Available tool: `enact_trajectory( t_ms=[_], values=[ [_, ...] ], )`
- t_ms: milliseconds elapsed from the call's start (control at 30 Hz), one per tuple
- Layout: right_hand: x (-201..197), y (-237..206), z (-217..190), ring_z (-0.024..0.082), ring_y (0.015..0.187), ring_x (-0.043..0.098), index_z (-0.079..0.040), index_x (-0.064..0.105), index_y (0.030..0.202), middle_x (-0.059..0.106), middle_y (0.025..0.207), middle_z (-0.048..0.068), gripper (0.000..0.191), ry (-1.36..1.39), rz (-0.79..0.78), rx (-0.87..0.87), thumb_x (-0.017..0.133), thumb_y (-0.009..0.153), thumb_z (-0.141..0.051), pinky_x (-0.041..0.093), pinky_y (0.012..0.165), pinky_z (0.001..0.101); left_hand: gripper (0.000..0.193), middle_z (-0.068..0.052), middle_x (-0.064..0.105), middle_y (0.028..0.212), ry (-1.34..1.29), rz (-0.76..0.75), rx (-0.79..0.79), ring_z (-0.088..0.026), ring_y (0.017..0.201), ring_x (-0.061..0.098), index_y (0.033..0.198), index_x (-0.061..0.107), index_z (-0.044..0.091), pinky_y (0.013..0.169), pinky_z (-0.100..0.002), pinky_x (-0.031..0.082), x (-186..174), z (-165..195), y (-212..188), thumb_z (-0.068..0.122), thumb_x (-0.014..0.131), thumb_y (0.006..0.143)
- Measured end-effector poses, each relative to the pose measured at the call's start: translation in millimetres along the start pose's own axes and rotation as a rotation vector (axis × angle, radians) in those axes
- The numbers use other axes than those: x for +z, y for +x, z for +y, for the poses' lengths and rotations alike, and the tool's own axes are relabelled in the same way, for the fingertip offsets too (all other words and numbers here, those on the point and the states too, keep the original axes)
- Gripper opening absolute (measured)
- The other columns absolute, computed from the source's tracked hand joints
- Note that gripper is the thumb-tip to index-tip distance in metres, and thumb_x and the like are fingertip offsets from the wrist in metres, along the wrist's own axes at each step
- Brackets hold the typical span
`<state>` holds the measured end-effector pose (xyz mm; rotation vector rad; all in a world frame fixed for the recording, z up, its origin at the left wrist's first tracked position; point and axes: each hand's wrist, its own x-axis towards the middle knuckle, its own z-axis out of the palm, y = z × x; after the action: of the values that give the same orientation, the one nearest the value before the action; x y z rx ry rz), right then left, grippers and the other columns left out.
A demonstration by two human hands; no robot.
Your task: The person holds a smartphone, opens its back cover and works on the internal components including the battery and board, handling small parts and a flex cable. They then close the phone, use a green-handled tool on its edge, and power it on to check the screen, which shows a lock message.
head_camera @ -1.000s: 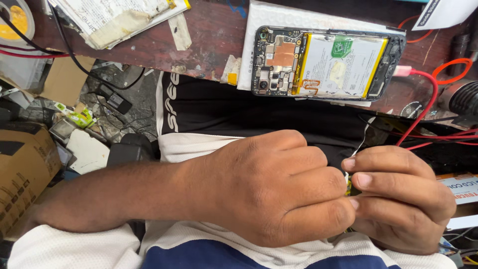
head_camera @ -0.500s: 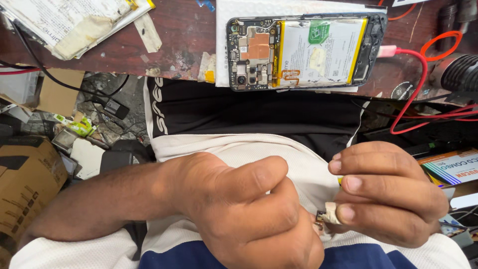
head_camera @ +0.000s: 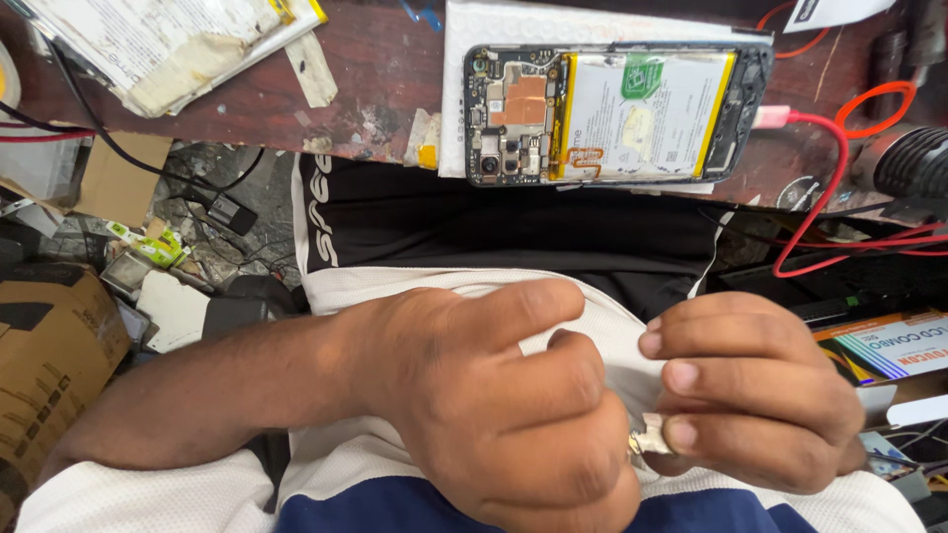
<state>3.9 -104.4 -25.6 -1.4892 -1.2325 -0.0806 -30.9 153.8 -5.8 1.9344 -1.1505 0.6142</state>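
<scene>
Closest to us, low in the view and over our lap, our left hand is curled into a loose fist, knuckles toward the camera, with the forefinger stretched out toward the right. Its fingertips are turned away from us, so we cannot tell whether they grip anything. Just beside it, our right hand is bent over with its fingers stacked, and the lowest fingertip and the thumb pinch a small silvery metal part. That part sits in the narrow gap between the two hands, touching the right fingertip and lying against the edge of the left hand. Only a short stub of it shows, tilted slightly, its free end toward the left hand; so much is covered that we cannot tell its long axis for sure.

Under the hands lies our white mesh shirt with a dark blue band at the bottom and a black panel higher up.

Beyond that is the worn dark-red workbench. On it an opened phone rests back-up on a white padded sheet, its long axis running left to right, the camera end to the left and the large battery filling the middle. A red cable is plugged into its right end and loops down off the bench edge. At the far left lies a stack of worn papers, and down by the floor a cardboard box.
</scene>
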Motion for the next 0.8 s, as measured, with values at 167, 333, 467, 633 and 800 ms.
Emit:
enact_trajectory(
  t_ms=[167, 333, 467, 633, 800],
  values=[
    [0, 15, -2, 0.033, 0.085, 0.072, -0.003, 0.055, 0.099, 0.059, 0.106, 0.015, 0.027, 0.027, 0.035, 0.045, 0.077, 0.089, -0.017, 0.066, 0.070, 0.0440, 0.015, -0.001, 0.054, 0.101, -0.133, 0.062, -0.113, -0.016, 0.088, 0.059, 0.108, 0.062, 0.012, 0.092, -0.041, 0.050, -4, -3, 9, 0.000, 0.058, 0.101],
    [-15, 17, -8, 0.034, 0.089, 0.071, -0.004, 0.057, 0.101, 0.057, 0.110, 0.013, 0.033, 0.009, -0.059, 0.159, 0.080, 0.086, -0.022, 0.064, 0.075, 0.0457, 0.017, -0.002, 0.060, 0.111, -0.109, 0.033, -0.134, -0.015, 0.095, 0.063, 0.124, 0.064, 0.007, 0.098, -0.043, 0.050, -7, -3, 9, 0.006, 0.063, 0.106],
    [-16, 11, -9, 0.034, 0.090, 0.070, -0.005, 0.056, 0.101, 0.057, 0.113, 0.013, 0.039, 0.075, -0.067, 0.209, 0.081, 0.086, -0.030, 0.064, 0.076, 0.0462, 0.013, -0.002, 0.062, 0.114, -0.070, 0.052, -0.108, -0.016, 0.100, 0.066, 0.118, 0.064, 0.009, 0.102, -0.047, 0.051, -5, -2, 5, 0.006, 0.068, 0.106],
    [7, 28, -1, 0.032, 0.089, 0.072, -0.005, 0.052, 0.095, 0.059, 0.110, 0.013, 0.036, 0.145, 0.084, 0.148, 0.078, 0.089, -0.029, 0.065, 0.074, 0.0438, 0.017, -0.006, 0.061, 0.113, -0.210, 0.129, -0.126, -0.022, 0.100, 0.070, 0.117, 0.064, 0.010, 0.101, -0.052, 0.053, -13, -4, 7, 0.009, 0.072, 0.102],
    [4, 42, -2, 0.024, 0.086, 0.071, -0.004, 0.054, 0.100, 0.065, 0.105, 0.012, 0.024, -0.271, 0.131, 0.502, 0.075, 0.092, -0.011, 0.060, 0.074, 0.0345, 0.018, -0.012, 0.059, 0.112, -0.177, 0.214, -0.422, -0.026, 0.098, 0.069, 0.113, 0.059, 0.008, 0.096, -0.050, 0.056, -69, -13, -9, 0.015, 0.065, 0.098]
  ],
)
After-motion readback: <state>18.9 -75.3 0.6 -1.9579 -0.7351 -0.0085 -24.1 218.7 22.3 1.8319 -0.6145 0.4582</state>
